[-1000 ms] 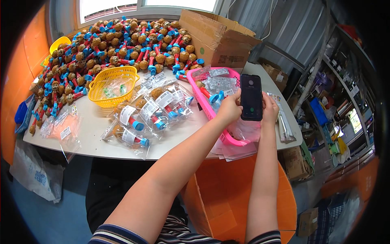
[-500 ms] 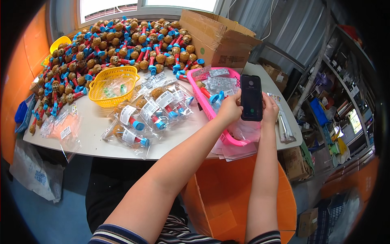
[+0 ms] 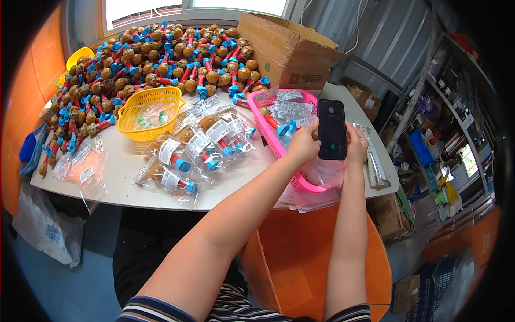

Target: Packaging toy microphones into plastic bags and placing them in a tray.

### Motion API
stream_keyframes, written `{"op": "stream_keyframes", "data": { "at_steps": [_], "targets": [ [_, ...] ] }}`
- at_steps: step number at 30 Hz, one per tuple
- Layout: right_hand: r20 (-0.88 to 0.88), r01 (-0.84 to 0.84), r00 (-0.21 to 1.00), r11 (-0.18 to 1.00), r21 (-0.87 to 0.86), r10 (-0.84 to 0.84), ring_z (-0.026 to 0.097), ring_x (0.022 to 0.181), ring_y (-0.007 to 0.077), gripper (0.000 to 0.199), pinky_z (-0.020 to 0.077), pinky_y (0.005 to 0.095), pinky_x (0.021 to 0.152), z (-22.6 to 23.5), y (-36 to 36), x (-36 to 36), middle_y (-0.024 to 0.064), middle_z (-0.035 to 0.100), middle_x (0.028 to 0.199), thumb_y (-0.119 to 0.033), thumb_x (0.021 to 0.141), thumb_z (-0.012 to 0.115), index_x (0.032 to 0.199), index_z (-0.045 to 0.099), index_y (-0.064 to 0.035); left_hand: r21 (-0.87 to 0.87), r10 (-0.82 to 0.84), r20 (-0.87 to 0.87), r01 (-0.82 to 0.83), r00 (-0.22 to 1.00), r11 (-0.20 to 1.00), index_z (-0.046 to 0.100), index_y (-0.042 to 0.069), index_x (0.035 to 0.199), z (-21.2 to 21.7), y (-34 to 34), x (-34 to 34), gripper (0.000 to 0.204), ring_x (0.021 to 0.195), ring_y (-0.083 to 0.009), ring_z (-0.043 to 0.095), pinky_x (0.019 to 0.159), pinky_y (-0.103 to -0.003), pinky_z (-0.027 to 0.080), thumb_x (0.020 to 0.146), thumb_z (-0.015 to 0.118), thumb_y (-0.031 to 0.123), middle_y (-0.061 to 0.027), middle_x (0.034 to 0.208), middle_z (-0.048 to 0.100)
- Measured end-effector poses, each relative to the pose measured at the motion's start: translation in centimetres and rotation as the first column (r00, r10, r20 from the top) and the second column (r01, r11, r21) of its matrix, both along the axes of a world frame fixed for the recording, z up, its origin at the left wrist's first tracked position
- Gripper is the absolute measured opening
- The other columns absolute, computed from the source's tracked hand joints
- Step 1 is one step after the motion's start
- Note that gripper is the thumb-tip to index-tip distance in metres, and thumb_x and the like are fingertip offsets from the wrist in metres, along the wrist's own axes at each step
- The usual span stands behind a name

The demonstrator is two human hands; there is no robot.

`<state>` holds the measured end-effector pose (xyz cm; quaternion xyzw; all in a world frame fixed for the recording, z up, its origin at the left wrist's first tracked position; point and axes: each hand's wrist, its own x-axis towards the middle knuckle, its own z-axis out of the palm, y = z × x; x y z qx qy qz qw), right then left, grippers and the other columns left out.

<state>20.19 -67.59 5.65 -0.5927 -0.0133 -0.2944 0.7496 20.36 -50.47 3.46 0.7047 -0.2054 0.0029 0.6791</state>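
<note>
Between my two hands a dark smartphone [image 3: 332,131] is held upright, its screen dark with a small green round button low down. My left hand [image 3: 306,142] grips its left edge, and my right hand [image 3: 355,144] is closed round its right edge. The phone is above the right side of a pink plastic basket [image 3: 274,138], which holds printed labels [image 3: 292,110], a red and blue toy and clear plastic. Left of the basket lie several bagged toys [image 3: 206,145] with brown heads, red and blue handles and white labels.
A big heap of brown-headed toys [image 3: 155,64] covers the table's back left. In front stands a yellow basket [image 3: 140,107] with plastic inside. A cardboard box [image 3: 292,53] is at the back; an open orange carton [image 3: 306,257] sits below the table edge. Cluttered shelves [image 3: 450,123] stand at right.
</note>
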Motion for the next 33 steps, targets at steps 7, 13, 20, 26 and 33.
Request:
{"op": "stream_keyframes", "data": {
  "at_steps": [7, 13, 20, 26, 33],
  "targets": [
    [-0.006, -0.019, 1.0, 1.0, -0.013, 0.019, 0.067, 0.077, 0.014, 0.023, 0.0532, 0.0219, 0.069, -0.18, -0.3, 0.17, 0.0105, 0.069, 0.093, -0.008, 0.088, 0.063, 0.105, 0.066, 0.0073, 0.012, 0.017, 0.017, -0.017, 1.0, 1.0, 0.033, 0.008, 0.147, 0.42, 0.2, -0.44, 0.075, 0.082, -0.0166, 0.06, 0.071, -0.029, 0.05, 0.08, 0.063, -0.008, -0.0095, 0.093, 0.064],
    [-0.015, -0.014, 1.0, 1.0, -0.012, 0.014, 0.067, 0.077, 0.0139, 0.023, 0.0531, 0.0224, 0.07, -0.17, -0.21, 0.21, 0.0103, 0.069, 0.094, -0.008, 0.088, 0.063, 0.105, 0.066, 0.0074, -0.008, 0.001, 0.004, -0.001, 1.0, 1.0, 0.033, 0.007, 0.147, 0.58, 0.38, -0.55, 0.075, 0.083, -0.017, 0.06, 0.072, -0.029, 0.05, 0.08, 0.064, -0.006, -0.0095, 0.092, 0.064],
    [-0.02, -0.001, 1.0, 0.999, -0.042, 0.0, 0.067, 0.078, 0.0138, 0.023, 0.0527, 0.0222, 0.07, -0.34, -0.55, 0.28, 0.0101, 0.069, 0.094, -0.009, 0.088, 0.064, 0.105, 0.066, 0.0073, -0.008, 0.001, 0.012, -0.001, 1.0, 1.0, 0.032, 0.007, 0.147, 0.46, 0.14, -0.56, 0.075, 0.077, -0.0159, 0.06, 0.067, -0.028, 0.05, 0.08, 0.063, -0.007, -0.0091, 0.091, 0.063],
    [-0.03, -0.01, 1.0, 0.999, -0.052, 0.008, 0.067, 0.078, 0.0138, 0.024, 0.0525, 0.0222, 0.071, -0.24, -0.15, 0.29, 0.0102, 0.069, 0.094, -0.009, 0.088, 0.063, 0.105, 0.066, 0.0078, -0.019, -0.001, 0.026, 0.002, 1.0, 1.0, 0.032, 0.007, 0.147, -0.03, 0.16, -0.11, 0.076, 0.074, -0.0154, 0.06, 0.064, -0.028, 0.05, 0.08, 0.062, -0.007, -0.0082, 0.089, 0.063],
    [-0.041, -0.009, 0.999, 0.999, -0.051, 0.007, 0.067, 0.082, 0.0152, 0.025, 0.053, 0.0228, 0.073, -0.57, -0.94, 0.47, 0.011, 0.069, 0.096, -0.008, 0.088, 0.062, 0.107, 0.065, 0.0081, 0.015, 0.019, 0.034, -0.019, 0.999, 1.0, 0.033, 0.007, 0.146, 0.78, 0.14, -0.89, 0.075, 0.076, -0.017, 0.062, 0.067, -0.029, 0.05, 0.078, 0.062, -0.007, -0.0103, 0.088, 0.065]
  ]
}}
